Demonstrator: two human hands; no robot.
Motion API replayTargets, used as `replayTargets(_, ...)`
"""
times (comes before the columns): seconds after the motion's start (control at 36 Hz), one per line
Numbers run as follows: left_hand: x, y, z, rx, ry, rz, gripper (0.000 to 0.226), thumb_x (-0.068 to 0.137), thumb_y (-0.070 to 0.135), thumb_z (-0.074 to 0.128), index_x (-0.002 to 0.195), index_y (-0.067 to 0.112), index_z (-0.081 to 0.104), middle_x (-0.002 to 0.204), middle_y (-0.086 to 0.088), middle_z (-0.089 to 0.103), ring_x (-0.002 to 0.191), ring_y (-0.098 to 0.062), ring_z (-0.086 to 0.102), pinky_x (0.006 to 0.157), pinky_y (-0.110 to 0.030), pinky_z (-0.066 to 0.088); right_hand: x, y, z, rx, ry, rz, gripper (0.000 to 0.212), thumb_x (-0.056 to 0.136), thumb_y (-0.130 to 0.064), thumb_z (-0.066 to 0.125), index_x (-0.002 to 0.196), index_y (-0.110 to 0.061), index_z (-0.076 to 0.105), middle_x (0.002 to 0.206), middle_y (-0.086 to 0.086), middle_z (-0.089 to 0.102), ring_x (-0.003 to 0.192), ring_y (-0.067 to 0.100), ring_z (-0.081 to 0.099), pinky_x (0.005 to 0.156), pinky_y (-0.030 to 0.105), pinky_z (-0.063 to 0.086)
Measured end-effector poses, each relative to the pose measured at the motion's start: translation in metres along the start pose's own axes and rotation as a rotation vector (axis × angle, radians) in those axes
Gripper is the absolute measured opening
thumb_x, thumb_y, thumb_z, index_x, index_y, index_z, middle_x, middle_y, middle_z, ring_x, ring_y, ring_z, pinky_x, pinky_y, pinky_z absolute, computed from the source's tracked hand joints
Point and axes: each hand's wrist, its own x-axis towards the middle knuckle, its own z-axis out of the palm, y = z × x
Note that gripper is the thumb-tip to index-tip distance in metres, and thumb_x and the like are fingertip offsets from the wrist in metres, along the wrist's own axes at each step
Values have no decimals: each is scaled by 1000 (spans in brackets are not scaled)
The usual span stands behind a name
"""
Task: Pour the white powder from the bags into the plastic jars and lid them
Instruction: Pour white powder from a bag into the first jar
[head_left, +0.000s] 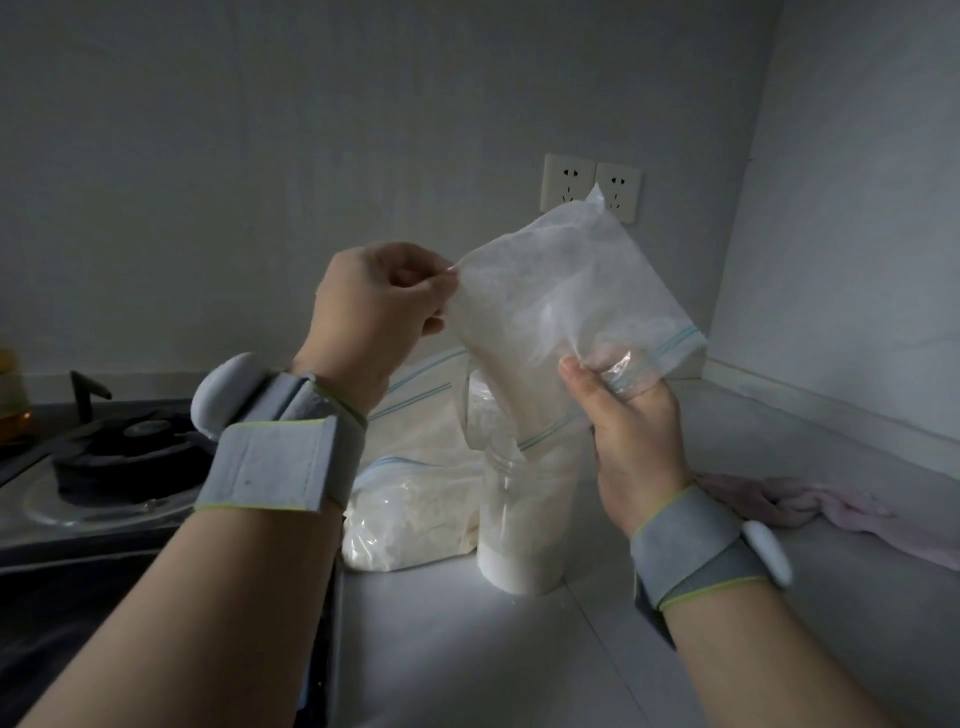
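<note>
Hanging between them, the bag (558, 306) is pinched at a corner by the left hand (370, 310) and gripped near its mouth by the right hand (635, 431), over the jar (519, 540) (partly filled).

Gas hob (124, 457), sockets (592, 187), pink cloth (831, 506).

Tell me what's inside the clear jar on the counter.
The jar holds white powder, and the lower zip corner of the zip bag dips into its mouth. The bag covers part of the rim and the upper inside, so the fill level is unclear.
</note>
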Motion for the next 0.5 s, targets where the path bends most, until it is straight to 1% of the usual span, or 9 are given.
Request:
replayTargets(0.06, 2, -3, -1, 124, 5, 66, 18, 88, 14, 63, 74, 25, 63, 68, 2, 58, 59, -6, 53, 59, -18, 53, 0, 1, 0, -9, 6, -1, 24, 80, 5, 62, 71, -15, 53, 58, -13, 58, 62, 2, 55, 67, 15, 47)
replayTargets(0.14, 1, -2, 0, 146, -121, 18, 9, 88, 10, 62, 91, 19, 62, 71, -1, 56, 54, -4, 49, 51, -14, 49, 0, 2, -2, -20, -19, 20, 13, 81, 1, 64, 79, -10, 58, 71, -2, 61, 73, 10, 58, 74, 23, 49)
replayTargets(0.22, 0, -7, 0, 197, -202, -44, 27, 83, 3, 67, 106, 13, 60, 85, -11, 63, 62, -15, 56, 66, -25, 55, 0, 2, -1, -13, -27, 44, 10, 81, 0, 63, 85, -8, 59, 72, -2, 63, 75, 11, 60, 77, 26, 50)
replayTargets(0.25, 0, -7, -1, 245, -191, -31, 24, 81, 3, 68, 103, 12, 64, 85, -11, 66, 62, -17, 59, 69, -28, 56, -1, 2, -1, -8, -31, 42, 11, 81, 1, 63, 84, -9, 58, 69, -5, 64, 73, 8, 61, 75, 23, 51)
replayTargets(0.31, 1, -8, -3, 291, -150, -4, 11, 82, 6, 67, 86, 17, 68, 82, -8, 69, 62, -14, 63, 69, -24, 55, -1, 1, 1, -2, -39, 30, 15, 82, 4, 61, 80, -10, 56, 62, -11, 63, 66, 1, 60, 68, 16, 50)
replayTargets(0.33, 1, -8, -3, 285, -129, -4, 13, 83, 8, 66, 79, 19, 67, 81, -8, 69, 62, -15, 65, 69, -24, 56, -1, 0, 1, 0, -40, 27, 16, 82, 5, 60, 78, -10, 55, 60, -12, 63, 63, -2, 59, 65, 14, 48)
replayTargets(0.39, 1, -8, -2, 229, -114, -40, 13, 87, 9, 63, 77, 17, 67, 79, -10, 67, 64, -17, 64, 67, -25, 58, -1, 0, 1, -20, -29, 23, 18, 81, 5, 62, 74, -11, 55, 57, -13, 61, 61, -2, 57, 63, 13, 47)
replayTargets(0.44, 0, -6, 0, 148, -142, -115, 16, 93, 11, 56, 79, 16, 64, 79, -11, 66, 67, -18, 65, 58, -25, 59, -1, 0, 1, -44, -20, 23, 21, 79, 4, 64, 71, -12, 54, 56, -12, 60, 59, -1, 56, 62, 12, 47)
replayTargets(0.5, -1, -5, 1, 95, -183, -178, 21, 96, 14, 51, 78, 19, 60, 83, -14, 67, 69, -22, 68, 55, -30, 59, -2, -1, 1, -75, -37, 34, 21, 78, 5, 65, 70, -12, 55, 55, -12, 61, 58, -2, 57, 60, 11, 46)
